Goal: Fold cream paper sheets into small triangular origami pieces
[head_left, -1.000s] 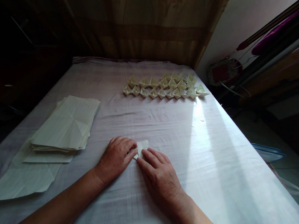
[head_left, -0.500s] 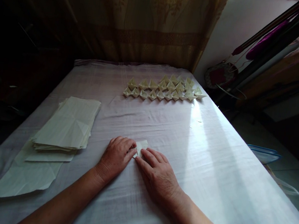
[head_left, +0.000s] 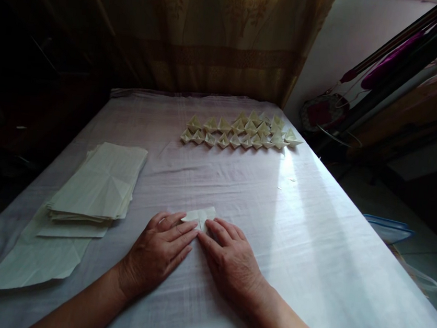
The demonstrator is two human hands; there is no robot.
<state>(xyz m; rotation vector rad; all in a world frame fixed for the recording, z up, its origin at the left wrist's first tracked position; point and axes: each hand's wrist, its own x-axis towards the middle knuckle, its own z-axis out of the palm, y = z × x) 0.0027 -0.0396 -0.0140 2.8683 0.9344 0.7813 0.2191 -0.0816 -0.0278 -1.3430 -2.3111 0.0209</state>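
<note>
A small folded piece of cream paper (head_left: 200, 215) lies on the white cloth of the table (head_left: 305, 237), near the front middle. My left hand (head_left: 157, 252) rests flat with fingers stretched out, its fingertips pressing the paper's left edge. My right hand (head_left: 229, 257) lies flat beside it, fingers extended onto the paper's right lower edge. Both hands meet at the paper; most of it peeks out beyond the fingertips.
A stack of cream paper sheets (head_left: 100, 184) sits at the left, with a larger loose sheet (head_left: 34, 261) under it. Several folded paper boats (head_left: 242, 130) stand in rows at the far middle. A curtain (head_left: 217, 32) hangs behind; clutter stands at the right.
My left hand has slid back toward me and flattened out. The folded paper now shows wider, spread to the left. My right hand has hardly moved.
</note>
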